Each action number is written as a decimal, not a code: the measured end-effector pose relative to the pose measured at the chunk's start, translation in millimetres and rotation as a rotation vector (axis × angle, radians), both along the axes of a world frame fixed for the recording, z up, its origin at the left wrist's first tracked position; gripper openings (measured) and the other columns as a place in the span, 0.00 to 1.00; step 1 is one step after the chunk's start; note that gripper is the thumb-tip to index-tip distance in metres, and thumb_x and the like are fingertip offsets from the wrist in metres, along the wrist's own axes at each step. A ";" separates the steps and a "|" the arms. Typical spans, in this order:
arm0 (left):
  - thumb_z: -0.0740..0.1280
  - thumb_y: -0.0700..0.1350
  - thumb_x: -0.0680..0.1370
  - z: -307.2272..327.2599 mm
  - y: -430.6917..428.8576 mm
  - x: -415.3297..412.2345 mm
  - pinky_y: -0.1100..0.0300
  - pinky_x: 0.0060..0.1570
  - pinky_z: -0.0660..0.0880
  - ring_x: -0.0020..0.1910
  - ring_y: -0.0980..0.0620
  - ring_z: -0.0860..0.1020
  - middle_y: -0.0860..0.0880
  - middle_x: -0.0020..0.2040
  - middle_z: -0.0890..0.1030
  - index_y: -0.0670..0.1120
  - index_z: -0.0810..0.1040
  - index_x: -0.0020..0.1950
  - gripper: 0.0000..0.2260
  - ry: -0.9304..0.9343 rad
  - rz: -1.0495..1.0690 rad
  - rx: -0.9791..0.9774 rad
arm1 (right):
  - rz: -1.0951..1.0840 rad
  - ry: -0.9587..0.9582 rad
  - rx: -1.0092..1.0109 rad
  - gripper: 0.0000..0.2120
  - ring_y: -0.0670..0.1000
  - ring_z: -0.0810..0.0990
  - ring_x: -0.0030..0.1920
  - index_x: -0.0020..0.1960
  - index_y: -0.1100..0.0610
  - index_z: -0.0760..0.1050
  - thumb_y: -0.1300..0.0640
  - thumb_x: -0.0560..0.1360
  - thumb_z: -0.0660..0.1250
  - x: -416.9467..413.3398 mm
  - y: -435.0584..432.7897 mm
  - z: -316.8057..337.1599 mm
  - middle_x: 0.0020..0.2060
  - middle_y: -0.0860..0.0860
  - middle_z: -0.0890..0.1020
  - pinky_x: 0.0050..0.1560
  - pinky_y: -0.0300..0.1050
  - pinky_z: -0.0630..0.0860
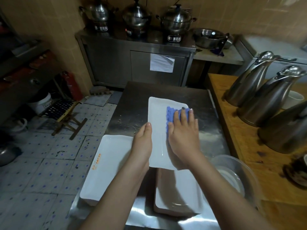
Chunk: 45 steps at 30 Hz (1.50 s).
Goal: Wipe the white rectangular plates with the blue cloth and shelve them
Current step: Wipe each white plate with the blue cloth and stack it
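Note:
A white rectangular plate (157,123) lies lengthwise on the steel table (131,103). My right hand (184,136) presses the blue cloth (171,114) flat onto the plate's right half, fingers straight. My left hand (143,140) holds the plate's left edge, thumb on top; its fingers are hidden under the rim. A second white plate (106,165) with an orange mark sits at the table's left edge. A third plate (181,191) lies near me, partly covered by my right forearm.
A clear bowl (232,173) stands on the right of the steel table. Steel jugs (265,93) crowd the wooden counter (244,146) to the right. Pots (136,17) sit on a steel cabinet at the back. The tiled floor with a folding stool (66,113) lies left.

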<state>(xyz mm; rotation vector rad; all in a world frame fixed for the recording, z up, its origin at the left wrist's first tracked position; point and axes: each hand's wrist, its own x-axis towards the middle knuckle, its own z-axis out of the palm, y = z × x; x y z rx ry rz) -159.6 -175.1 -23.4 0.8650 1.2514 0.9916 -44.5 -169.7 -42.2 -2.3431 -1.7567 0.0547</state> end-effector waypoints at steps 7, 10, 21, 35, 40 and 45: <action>0.55 0.52 0.82 -2.8 17.8 -7.2 0.69 0.31 0.76 0.35 0.58 0.81 0.52 0.42 0.81 0.52 0.76 0.49 0.11 0.002 0.058 0.019 | 0.501 0.064 -0.069 0.26 0.50 0.35 0.76 0.78 0.51 0.43 0.49 0.82 0.46 -23.3 -26.3 -1.7 0.77 0.49 0.41 0.73 0.50 0.39; 0.54 0.53 0.82 -0.2 20.1 -10.6 0.54 0.47 0.79 0.47 0.48 0.81 0.47 0.51 0.81 0.50 0.74 0.59 0.14 0.025 0.051 0.018 | 0.448 -0.073 -0.073 0.26 0.49 0.36 0.76 0.77 0.48 0.43 0.47 0.82 0.44 2.7 -27.9 -9.2 0.77 0.46 0.41 0.72 0.51 0.35; 0.55 0.55 0.81 0.6 4.6 -10.1 0.68 0.21 0.72 0.30 0.57 0.81 0.55 0.36 0.81 0.54 0.75 0.46 0.12 0.030 -0.039 -0.051 | 0.182 -0.128 -0.016 0.24 0.53 0.42 0.76 0.76 0.54 0.52 0.49 0.81 0.45 30.5 7.3 -0.2 0.77 0.51 0.51 0.74 0.53 0.42; 0.55 0.54 0.82 -3.5 -8.6 -3.6 0.70 0.20 0.71 0.26 0.62 0.80 0.55 0.38 0.80 0.53 0.75 0.52 0.11 0.040 -0.124 -0.048 | 0.057 0.205 0.099 0.25 0.52 0.53 0.76 0.76 0.54 0.53 0.50 0.81 0.53 25.6 -5.8 -17.5 0.76 0.51 0.58 0.74 0.51 0.46; 0.54 0.54 0.82 -3.0 -0.2 -6.7 0.67 0.23 0.73 0.37 0.53 0.80 0.49 0.46 0.80 0.52 0.73 0.58 0.12 0.043 -0.044 -0.054 | 0.306 0.135 0.068 0.21 0.53 0.54 0.75 0.73 0.53 0.60 0.53 0.80 0.53 10.3 -45.2 -32.8 0.75 0.51 0.60 0.72 0.51 0.50; 0.55 0.53 0.82 -7.4 -9.2 5.7 0.68 0.25 0.74 0.36 0.58 0.80 0.55 0.41 0.80 0.53 0.74 0.54 0.10 0.037 -0.075 -0.032 | 0.142 0.126 0.076 0.20 0.51 0.49 0.76 0.74 0.52 0.60 0.54 0.82 0.50 34.7 -17.7 -23.0 0.76 0.49 0.57 0.74 0.53 0.43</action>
